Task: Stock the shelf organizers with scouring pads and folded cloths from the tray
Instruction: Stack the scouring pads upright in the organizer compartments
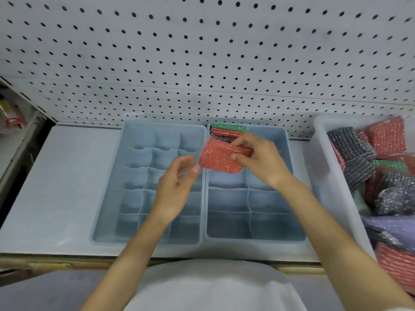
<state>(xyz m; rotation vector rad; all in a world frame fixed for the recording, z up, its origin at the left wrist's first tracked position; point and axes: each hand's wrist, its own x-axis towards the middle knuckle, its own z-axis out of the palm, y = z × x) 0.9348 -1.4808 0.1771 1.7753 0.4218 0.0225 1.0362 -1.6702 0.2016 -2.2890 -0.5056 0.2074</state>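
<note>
Shop: pegboard (202, 52) backing, display shelf (56, 187), stock tray (323, 164).

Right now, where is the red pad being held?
Head view: the red pad is held by the right hand above the right organizer, just in front of the stacked pads.

The red scouring pad (221, 159) is a coarse, rough mesh shot through with glittery metallic thread, and so are the loose pads (387, 138) in the tray (318, 140), which is cloudy, faintly glossy plastic. The left organizer (146, 242) and right organizer (253, 240) are smooth matt blue plastic. Behind them, the pegboard (202, 63) looks matt white.
</note>
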